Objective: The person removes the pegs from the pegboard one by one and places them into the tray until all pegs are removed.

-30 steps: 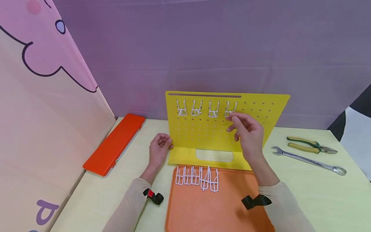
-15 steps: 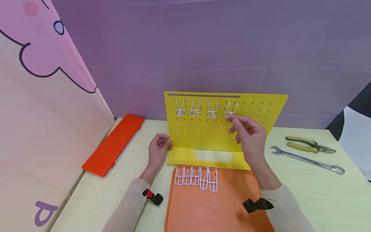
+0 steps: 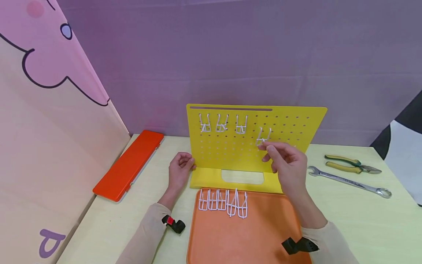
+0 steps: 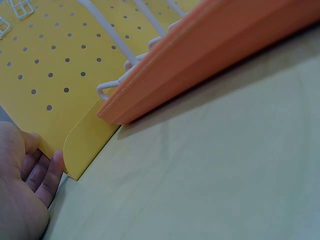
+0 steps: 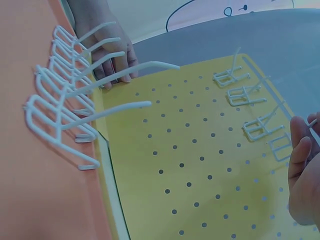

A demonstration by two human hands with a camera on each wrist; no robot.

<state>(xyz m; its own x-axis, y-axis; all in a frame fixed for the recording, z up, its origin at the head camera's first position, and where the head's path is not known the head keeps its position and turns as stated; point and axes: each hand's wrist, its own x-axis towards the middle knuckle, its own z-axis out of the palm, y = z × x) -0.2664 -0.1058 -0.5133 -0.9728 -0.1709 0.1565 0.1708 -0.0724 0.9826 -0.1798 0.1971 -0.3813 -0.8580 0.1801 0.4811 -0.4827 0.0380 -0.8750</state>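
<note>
My right hand (image 3: pixel 290 165) pinches a white wire hook (image 3: pixel 262 139) by its front end, before the yellow pegboard (image 3: pixel 227 146). The hook's two prongs point up, below the top row of holes; whether it touches the board I cannot tell. At the board's lower left edge, my left hand (image 3: pixel 179 170) grips the side, with fingers (image 4: pixel 50 175) around the edge in the left wrist view. Three white hooks (image 3: pixel 241 127) hang in the board's top row, left of the held one. Several more hooks (image 3: pixel 232 204) lie along the far side of an orange tray (image 3: pixel 240 238).
The tray stands right before the board's base. A flat red case (image 3: pixel 130 165) lies to the left by the side wall. On the right are a combination wrench (image 3: pixel 349 182) and pliers (image 3: pixel 354 165) with yellow-green handles. A purple cloth wall (image 3: pixel 230 55) rises behind.
My right hand has pulled the fourth hook out of the top row and moved down and slightly right with it. The left hand has stayed at the board's edge.
</note>
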